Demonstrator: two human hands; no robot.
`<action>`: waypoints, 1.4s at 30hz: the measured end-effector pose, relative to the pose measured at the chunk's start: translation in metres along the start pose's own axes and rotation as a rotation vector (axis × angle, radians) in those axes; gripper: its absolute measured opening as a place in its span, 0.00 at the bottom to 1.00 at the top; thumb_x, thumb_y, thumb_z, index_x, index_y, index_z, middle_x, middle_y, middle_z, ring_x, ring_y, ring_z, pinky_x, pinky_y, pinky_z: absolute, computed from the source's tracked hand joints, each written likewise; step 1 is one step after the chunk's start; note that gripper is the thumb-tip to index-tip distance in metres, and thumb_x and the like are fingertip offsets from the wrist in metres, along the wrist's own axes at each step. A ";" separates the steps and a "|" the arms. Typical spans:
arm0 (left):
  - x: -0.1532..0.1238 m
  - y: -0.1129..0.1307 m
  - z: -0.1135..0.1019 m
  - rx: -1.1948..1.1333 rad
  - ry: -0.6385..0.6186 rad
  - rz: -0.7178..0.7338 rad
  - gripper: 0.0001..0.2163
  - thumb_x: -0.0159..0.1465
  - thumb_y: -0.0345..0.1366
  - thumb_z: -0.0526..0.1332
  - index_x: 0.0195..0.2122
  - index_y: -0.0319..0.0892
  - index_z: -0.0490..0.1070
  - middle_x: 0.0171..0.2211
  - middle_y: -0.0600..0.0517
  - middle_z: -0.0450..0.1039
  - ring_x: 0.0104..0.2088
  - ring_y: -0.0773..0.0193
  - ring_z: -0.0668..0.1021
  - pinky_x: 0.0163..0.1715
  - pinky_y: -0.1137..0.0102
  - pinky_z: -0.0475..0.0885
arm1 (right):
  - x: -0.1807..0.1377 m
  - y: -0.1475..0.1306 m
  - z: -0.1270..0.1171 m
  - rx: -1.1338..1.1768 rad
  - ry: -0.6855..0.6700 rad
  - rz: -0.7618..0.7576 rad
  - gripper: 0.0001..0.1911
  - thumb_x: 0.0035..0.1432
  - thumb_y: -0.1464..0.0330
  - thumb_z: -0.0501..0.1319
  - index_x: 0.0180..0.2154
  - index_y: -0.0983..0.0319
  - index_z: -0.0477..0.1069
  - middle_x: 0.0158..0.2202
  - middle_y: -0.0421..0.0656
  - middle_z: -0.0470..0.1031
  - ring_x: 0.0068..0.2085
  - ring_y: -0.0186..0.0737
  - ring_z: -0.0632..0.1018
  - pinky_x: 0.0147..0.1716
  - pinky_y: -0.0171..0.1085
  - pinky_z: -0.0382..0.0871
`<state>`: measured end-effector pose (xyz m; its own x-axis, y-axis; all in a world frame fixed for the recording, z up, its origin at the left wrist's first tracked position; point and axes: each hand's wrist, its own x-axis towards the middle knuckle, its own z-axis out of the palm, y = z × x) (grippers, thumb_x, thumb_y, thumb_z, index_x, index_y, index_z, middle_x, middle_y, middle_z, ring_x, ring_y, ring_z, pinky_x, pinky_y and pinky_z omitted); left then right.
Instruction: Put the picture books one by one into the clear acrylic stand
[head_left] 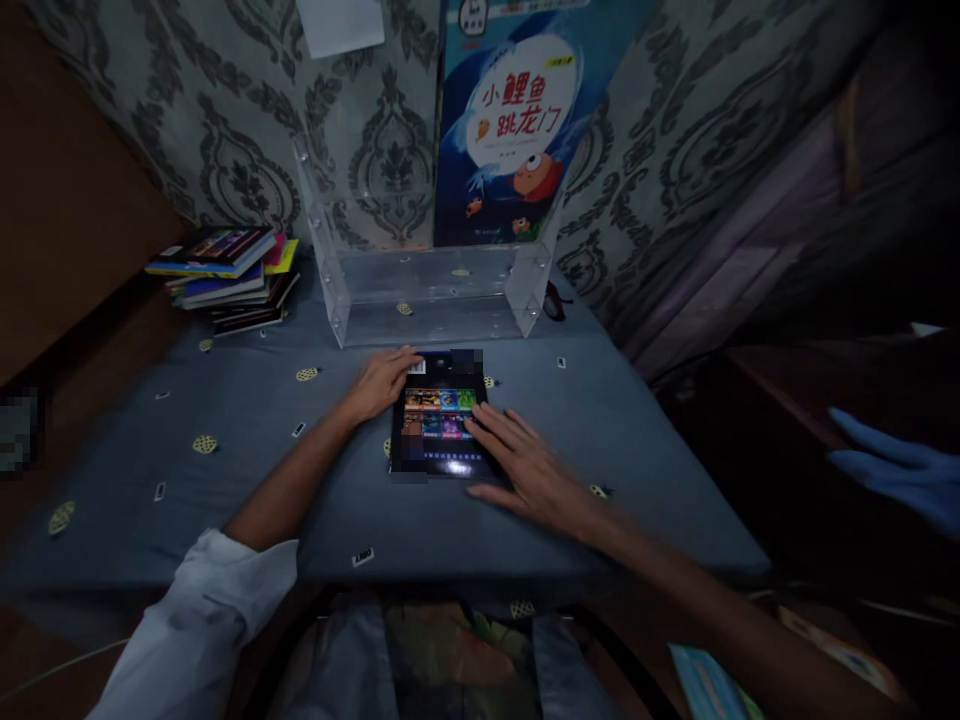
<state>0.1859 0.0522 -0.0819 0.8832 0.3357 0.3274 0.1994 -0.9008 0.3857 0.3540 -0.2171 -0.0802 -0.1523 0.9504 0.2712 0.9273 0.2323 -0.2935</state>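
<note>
A dark book (442, 440) lies flat on the cloth-covered table, its cover showing a barcode and rows of small coloured pictures. My left hand (380, 384) rests at its upper left corner, the fingers stretched onto the edge beside the barcode. Across the right side of the cover lie the spread fingers of my right hand (532, 467), with the thumb apart near the lower edge. Neither hand is wrapped round the book. Behind it stands a clear acrylic rack (431, 285), holding a large blue picture book (465, 120) upright on its right side.
A stack of books (225, 275) sits at the table's back left. Dark glasses (553, 303) lie by the rack's right foot. A patterned wall (247, 120) rises behind the table (247, 420). Something blue and finger-shaped (900, 465) is at the far right, with a colourful book (712, 685) below.
</note>
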 end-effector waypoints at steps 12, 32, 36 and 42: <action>0.005 0.045 -0.002 -0.360 -0.156 0.041 0.19 0.71 0.34 0.50 0.58 0.43 0.73 0.52 0.50 0.80 0.55 0.59 0.79 0.59 0.60 0.70 | -0.034 -0.086 0.010 -0.112 -0.018 -0.095 0.33 0.59 0.62 0.68 0.64 0.59 0.64 0.57 0.55 0.74 0.57 0.56 0.73 0.60 0.61 0.65; 0.002 0.053 -0.008 -0.886 -0.358 -0.049 0.19 0.71 0.43 0.57 0.56 0.38 0.74 0.40 0.46 0.84 0.46 0.58 0.82 0.53 0.64 0.70 | 0.008 -0.103 -0.014 0.063 0.241 -0.279 0.12 0.70 0.69 0.57 0.52 0.63 0.72 0.45 0.49 0.81 0.51 0.46 0.79 0.51 0.48 0.75; -0.001 0.053 -0.013 -1.040 -0.382 -0.139 0.23 0.68 0.48 0.61 0.56 0.36 0.74 0.42 0.42 0.83 0.46 0.55 0.82 0.51 0.64 0.72 | 0.019 -0.093 -0.041 0.200 0.281 -0.270 0.13 0.71 0.69 0.55 0.54 0.63 0.71 0.44 0.48 0.82 0.48 0.44 0.81 0.47 0.44 0.78; -0.003 0.055 -0.017 -1.199 -0.387 -0.237 0.24 0.65 0.50 0.65 0.54 0.37 0.75 0.42 0.41 0.82 0.46 0.54 0.82 0.50 0.63 0.73 | 0.025 -0.077 -0.055 0.369 0.480 -0.110 0.12 0.70 0.70 0.57 0.52 0.58 0.72 0.43 0.44 0.81 0.44 0.41 0.82 0.44 0.39 0.78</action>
<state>0.1869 0.0068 -0.0468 0.9843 0.1695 -0.0486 0.0410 0.0481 0.9980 0.2975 -0.2224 0.0001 0.0098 0.7375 0.6753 0.7221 0.4619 -0.5150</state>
